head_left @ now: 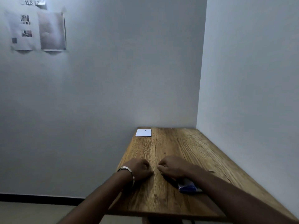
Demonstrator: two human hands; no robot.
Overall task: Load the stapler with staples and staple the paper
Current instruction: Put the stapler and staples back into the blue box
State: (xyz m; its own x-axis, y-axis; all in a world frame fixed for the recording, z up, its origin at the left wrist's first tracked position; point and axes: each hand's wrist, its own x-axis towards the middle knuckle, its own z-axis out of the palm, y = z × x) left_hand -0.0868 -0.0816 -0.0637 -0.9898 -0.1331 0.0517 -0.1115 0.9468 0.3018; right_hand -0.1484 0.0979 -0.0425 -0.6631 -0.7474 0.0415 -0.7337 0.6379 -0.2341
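Observation:
Both of my hands rest on the wooden table [186, 146] with fingers curled under. My left hand [139, 169], with a metal bangle on its wrist, holds nothing that I can see. My right hand [174, 166] lies just to its right, also with nothing visible in it. A blue and white packet [188, 186], possibly the staple box, lies partly under my right forearm. A small white sheet of paper [143, 132] with a dark mark sits at the table's far left corner. No stapler shows in view.
The table stands in a corner, with grey walls behind it and along its right side. Printed sheets [37, 29] hang on the wall at the upper left. A small dark sliver [211, 171] lies on the table to the right of my right arm.

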